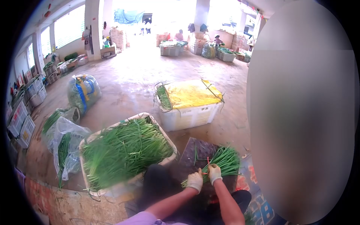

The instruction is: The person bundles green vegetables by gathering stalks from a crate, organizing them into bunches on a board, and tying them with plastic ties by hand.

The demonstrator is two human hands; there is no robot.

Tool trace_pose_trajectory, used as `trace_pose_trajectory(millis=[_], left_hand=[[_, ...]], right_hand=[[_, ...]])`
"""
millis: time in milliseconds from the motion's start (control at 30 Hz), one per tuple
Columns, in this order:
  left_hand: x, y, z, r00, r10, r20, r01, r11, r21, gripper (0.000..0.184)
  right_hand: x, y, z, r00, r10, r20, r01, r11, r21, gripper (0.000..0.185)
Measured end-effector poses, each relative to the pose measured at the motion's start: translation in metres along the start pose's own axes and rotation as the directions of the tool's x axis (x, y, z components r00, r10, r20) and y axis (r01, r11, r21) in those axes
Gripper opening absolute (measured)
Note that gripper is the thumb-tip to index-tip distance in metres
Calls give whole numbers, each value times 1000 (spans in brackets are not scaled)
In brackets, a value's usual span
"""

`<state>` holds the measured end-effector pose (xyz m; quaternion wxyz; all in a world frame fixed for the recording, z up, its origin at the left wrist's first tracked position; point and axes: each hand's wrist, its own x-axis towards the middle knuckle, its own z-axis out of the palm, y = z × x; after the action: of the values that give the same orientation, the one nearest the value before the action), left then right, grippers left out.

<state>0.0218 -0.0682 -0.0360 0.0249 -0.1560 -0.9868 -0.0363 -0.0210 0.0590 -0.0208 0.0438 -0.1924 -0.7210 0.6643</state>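
A bundle of long green stalks (228, 160) lies across a dark board (198, 147) in front of my knees. My left hand (195, 180), in a pale glove, is closed at the bundle's near left part. Close beside it, my right hand (214, 172), gloved too, is closed at the bundle's middle. A thin red tie (208, 160) sticks up between the two hands and seems to be pinched by the fingers. The stalks' leafy ends spread out to the right of my right hand, and their cut ends show below my left hand.
Left of my knees stands a large crate (86, 174) heaped with green stalks. Beyond is a white box (191, 119) with a yellow cover (192, 93). Plastic bags (70, 140) of greens lie at the left. People and crates are far back; a blurred area hides the right side.
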Motion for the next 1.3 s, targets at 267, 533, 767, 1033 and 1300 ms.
trace_pose_trajectory(millis=[267,533,767,1033,1300], left_hand=[[15,-33,-54,905,-121,407,292,873,-390,98],[21,-30,-71,886,-92,455,292,873,-391,81],[30,19,12,986,-144,-88,102,924,-370,41],[32,10,-1,985,-134,110,170,864,-473,36],[88,0,-81,948,270,168,138,127,-982,42]], right_hand=[[-78,-1,-22,989,-122,81,141,947,-289,20],[-107,8,-30,983,-163,85,184,880,-437,23],[-113,-31,-10,969,-210,-134,205,978,-48,28],[-126,-48,-3,912,-343,-223,328,939,-104,12],[-195,-137,-115,832,-486,-269,470,874,-125,45]])
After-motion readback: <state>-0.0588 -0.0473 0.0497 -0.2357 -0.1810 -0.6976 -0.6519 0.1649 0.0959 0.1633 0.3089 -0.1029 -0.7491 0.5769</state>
